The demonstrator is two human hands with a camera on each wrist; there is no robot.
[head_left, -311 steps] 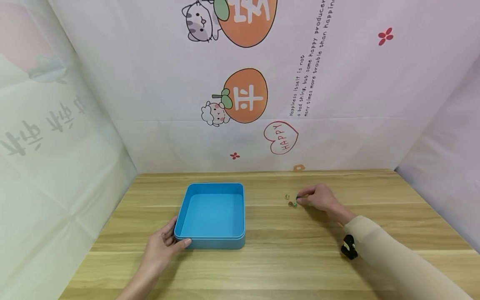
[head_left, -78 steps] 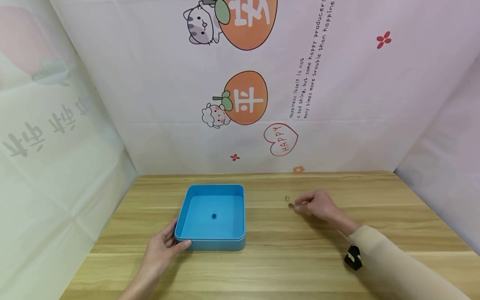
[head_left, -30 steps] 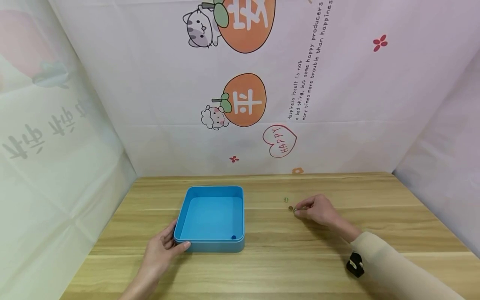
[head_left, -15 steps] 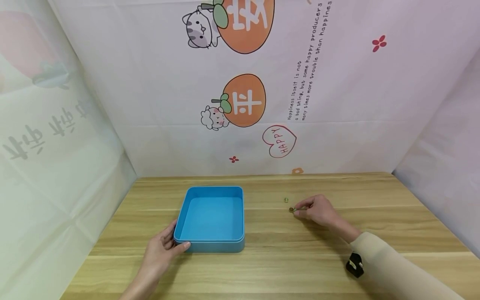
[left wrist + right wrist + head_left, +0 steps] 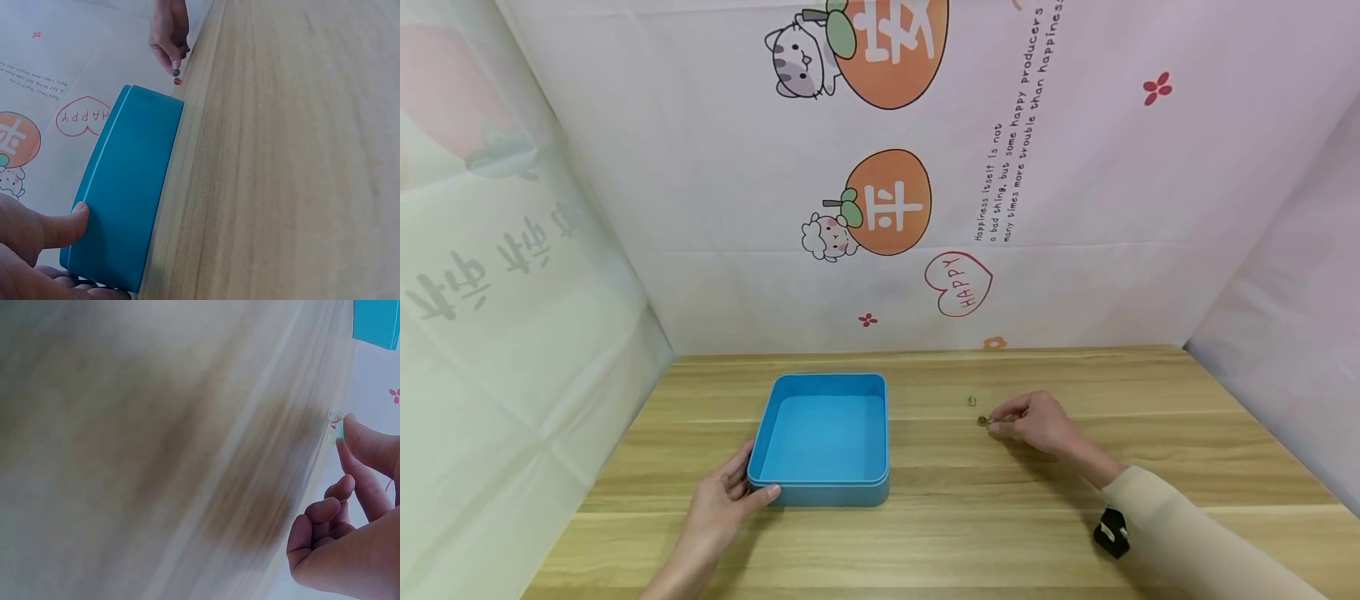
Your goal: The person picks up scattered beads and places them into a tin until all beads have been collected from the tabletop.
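A blue box (image 5: 820,493) stands on the table, gripped at its near left corner by the left hand (image 5: 718,500), thumb on the front, fingers along the left side. In the left wrist view the thumb of the left hand (image 5: 31,237) presses the wall of the box (image 5: 131,181). Right of the box, the right hand (image 5: 1037,421) pinches a small green marble (image 5: 991,421) between thumb and forefinger. A reddish-brown marble (image 5: 982,421) lies against or just beside it. Another greenish marble (image 5: 972,401) lies slightly farther back. No marble shows inside the box; its near inside edge is hidden.
A black object (image 5: 1112,533) is at the right sleeve (image 5: 1180,521), partly behind it. A printed white cloth (image 5: 1075,292) hangs behind the wooden table (image 5: 940,542), with further cloths at both sides.
Earlier the right hand held a dark blue marble, later seen in the box; it then rolled to the near right corner and out of sight. The right hand is now at the green marble.
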